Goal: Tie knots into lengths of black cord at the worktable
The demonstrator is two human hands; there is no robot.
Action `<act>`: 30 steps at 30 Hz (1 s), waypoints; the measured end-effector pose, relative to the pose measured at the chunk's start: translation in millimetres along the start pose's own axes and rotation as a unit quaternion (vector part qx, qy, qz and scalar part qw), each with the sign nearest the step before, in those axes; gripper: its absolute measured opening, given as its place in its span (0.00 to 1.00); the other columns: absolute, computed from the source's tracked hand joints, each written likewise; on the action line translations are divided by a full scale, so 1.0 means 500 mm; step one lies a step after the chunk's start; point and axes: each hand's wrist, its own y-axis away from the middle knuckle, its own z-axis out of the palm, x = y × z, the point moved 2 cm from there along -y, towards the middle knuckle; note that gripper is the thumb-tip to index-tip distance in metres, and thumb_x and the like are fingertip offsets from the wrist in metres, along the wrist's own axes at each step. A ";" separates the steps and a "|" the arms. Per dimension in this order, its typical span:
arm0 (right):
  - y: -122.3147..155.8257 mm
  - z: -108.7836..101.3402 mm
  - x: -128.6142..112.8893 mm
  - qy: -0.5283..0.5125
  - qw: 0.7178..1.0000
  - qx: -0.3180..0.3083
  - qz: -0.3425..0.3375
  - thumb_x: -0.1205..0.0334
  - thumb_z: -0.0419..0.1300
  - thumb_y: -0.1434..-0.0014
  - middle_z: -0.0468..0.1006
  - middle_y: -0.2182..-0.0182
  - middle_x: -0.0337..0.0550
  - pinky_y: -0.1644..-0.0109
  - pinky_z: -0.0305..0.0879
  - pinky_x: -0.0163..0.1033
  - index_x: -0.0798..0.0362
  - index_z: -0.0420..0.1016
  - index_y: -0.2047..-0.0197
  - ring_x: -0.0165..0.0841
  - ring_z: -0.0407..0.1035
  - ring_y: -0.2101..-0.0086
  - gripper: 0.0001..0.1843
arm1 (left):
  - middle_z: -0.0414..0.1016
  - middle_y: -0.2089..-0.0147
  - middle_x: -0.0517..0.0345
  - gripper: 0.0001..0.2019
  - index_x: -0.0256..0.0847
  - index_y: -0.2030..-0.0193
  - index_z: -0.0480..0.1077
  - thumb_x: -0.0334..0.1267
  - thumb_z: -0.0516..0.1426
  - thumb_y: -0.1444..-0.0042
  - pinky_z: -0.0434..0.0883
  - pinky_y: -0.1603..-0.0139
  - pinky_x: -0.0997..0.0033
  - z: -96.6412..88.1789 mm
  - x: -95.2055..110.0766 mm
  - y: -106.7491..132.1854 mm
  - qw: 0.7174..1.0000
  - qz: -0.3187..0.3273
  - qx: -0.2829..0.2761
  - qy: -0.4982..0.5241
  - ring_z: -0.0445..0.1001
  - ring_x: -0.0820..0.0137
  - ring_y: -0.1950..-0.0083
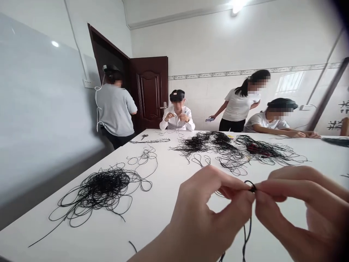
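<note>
Between the fingertips of both hands, a small loop of thin black cord sits pinched in the lower middle of the view. The left hand closes thumb and forefinger on the cord just beside the loop, and the right hand meets it from the other side. Each grip is shut in a narrow pinch on a very short length, with the exact crossing of the cord hidden by the fingertips. Two hanging strands drop below the hands over the white desk, and their ends pass out of view.

So small a hold leaves little margin: a slackened pinch could let the loop slide out or collapse, and a tug on the hanging strands could drag it through the fingers. Those strands could also snag on the loose heap of black cord to the left or the dense black tangle ahead, since black on black is hard to separate by eye. Farther off, a pair of scissors lies near the desk's far edge, and a seated person across the desk holds up a thin cord in both hands.
</note>
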 end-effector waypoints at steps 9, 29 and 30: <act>-0.017 0.011 -0.056 0.029 0.999 -0.003 0.028 0.79 0.61 0.45 0.68 0.72 0.38 0.67 0.61 0.40 0.51 0.69 0.63 0.30 0.64 0.71 0.13 | 0.77 0.71 0.63 0.07 0.42 0.69 0.73 0.26 0.59 0.45 0.76 0.67 0.79 0.000 -0.002 -0.003 0.998 -0.048 0.003 -0.038 0.75 0.75 0.70; -0.022 -0.001 -0.039 0.121 0.990 -0.044 -0.052 0.79 0.61 0.44 0.72 0.72 0.40 0.61 0.61 0.46 0.52 0.68 0.61 0.33 0.65 0.70 0.14 | 0.73 0.67 0.57 0.06 0.39 0.60 0.68 0.24 0.55 0.37 0.72 0.65 0.73 0.011 -0.004 0.004 0.951 0.168 0.010 -0.258 0.72 0.71 0.66; -0.022 -0.003 -0.038 0.118 0.990 -0.052 -0.055 0.80 0.61 0.44 0.71 0.72 0.40 0.62 0.60 0.46 0.52 0.68 0.61 0.33 0.64 0.70 0.14 | 0.73 0.67 0.56 0.06 0.39 0.60 0.68 0.24 0.55 0.37 0.72 0.65 0.72 0.011 -0.004 0.004 0.948 0.174 0.007 -0.265 0.72 0.71 0.66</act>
